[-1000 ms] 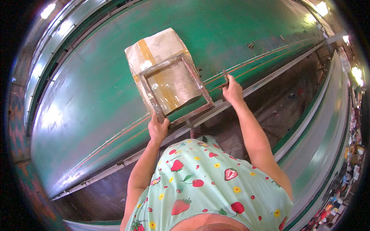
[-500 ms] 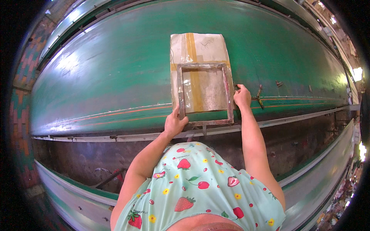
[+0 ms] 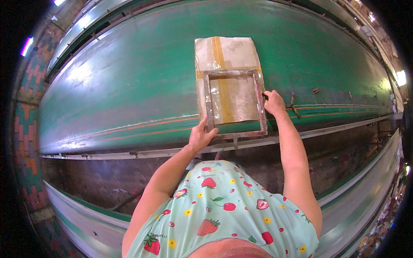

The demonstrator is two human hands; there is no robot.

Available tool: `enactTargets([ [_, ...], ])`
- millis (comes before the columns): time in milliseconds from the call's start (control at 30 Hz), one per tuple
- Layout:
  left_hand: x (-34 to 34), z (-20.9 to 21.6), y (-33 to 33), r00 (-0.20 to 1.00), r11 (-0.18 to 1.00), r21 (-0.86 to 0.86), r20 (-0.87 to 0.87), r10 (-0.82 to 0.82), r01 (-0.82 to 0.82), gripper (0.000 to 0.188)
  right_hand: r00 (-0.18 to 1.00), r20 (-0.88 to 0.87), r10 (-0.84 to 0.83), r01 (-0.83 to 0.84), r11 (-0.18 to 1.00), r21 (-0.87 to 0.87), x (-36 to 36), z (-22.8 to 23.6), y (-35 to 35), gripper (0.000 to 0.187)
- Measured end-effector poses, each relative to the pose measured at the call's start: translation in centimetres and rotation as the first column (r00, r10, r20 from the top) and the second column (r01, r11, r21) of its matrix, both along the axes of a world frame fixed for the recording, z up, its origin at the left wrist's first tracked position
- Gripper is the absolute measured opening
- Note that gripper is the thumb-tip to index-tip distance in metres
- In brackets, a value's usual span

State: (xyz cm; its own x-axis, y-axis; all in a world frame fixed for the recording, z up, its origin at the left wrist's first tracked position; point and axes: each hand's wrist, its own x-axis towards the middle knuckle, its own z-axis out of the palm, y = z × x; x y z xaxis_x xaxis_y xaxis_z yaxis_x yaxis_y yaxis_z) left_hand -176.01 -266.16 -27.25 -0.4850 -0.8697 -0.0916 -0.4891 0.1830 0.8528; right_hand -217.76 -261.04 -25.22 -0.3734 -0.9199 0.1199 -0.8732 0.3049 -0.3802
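Note:
A rectangular wooden-framed printing screen [image 3: 234, 131] lies flat on a long green table [image 3: 129, 86]. Its translucent mesh shows a yellow stripe underneath. Beyond the frame a pale taped sheet [image 3: 223, 53] sticks out from under it. My left hand [image 3: 201, 136] grips the frame's near left side, thumb on the wood. My right hand [image 3: 274, 102] holds the frame's right side near the far corner. Both forearms reach up from the lower edge over my strawberry-print top.
A metal rail [image 3: 129, 152] runs along the table's near edge, with a dark gap and a second rail [image 3: 86, 210] below it. Small metal clips [image 3: 294, 107] stand on the table right of the frame. Orange lines run lengthwise on the green surface.
The view has swung, so the table now lies level across the picture. The frame sits squarer to me; my hands stay on its left and right sides.

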Motion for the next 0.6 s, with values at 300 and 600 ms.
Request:
enactTargets([
  [300, -1.2, 1.3, 0.1, 1.0, 0.991, -0.131, -0.017, -0.022, 0.019, 0.096, 0.973, -0.066, -0.219, 0.222, 0.975, 0.032, 0.4, -0.5, 0.3, 0.048],
  [600, -3.9, 1.3, 1.0, 0.995, 0.993, -0.095, -0.057, -0.075, 0.07, 0.094, 0.907, 0.046, -0.42, 0.411, 0.854, -0.317, -4.7, -3.5, -0.2, 0.026],
])
